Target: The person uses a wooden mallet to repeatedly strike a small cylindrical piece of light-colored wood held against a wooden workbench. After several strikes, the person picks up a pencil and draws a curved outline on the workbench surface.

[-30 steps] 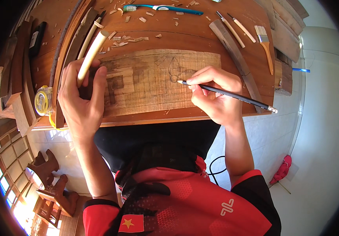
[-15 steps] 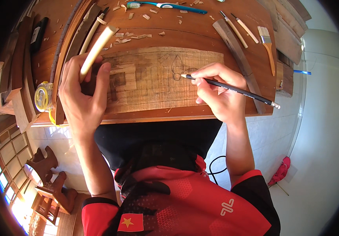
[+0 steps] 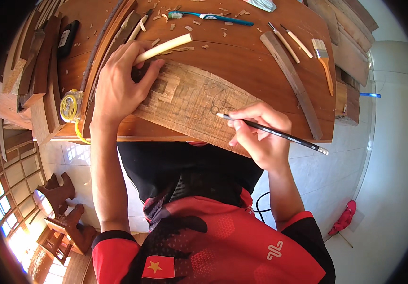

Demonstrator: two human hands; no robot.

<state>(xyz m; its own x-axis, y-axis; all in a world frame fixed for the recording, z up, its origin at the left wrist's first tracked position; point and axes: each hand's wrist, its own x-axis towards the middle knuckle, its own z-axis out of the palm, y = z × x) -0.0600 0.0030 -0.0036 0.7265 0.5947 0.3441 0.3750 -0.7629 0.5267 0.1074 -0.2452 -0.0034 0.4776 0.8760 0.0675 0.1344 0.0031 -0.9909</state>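
A plank of brown wood lies slanted on the table, its right end lower and hanging over the front edge. Pencil outlines and a paler recessed patch mark its face. My left hand is at the plank's left end, with a pale round wooden handle held between thumb and fingers; the handle's other end is hidden in the palm. Pinched in my right hand is a black pencil, its tip at the drawn outline near the middle of the plank.
Wood chips surround a blue toothbrush at the back. To the right lie a long wood strip, two slim pale-handled tools and a flat paintbrush. A yellow tape measure and stacked boards stand left.
The plank has turned clockwise, its right end swinging toward me. My left hand has gone up and right, and the pale handle leans further right. My right hand has come slightly nearer with the pencil.
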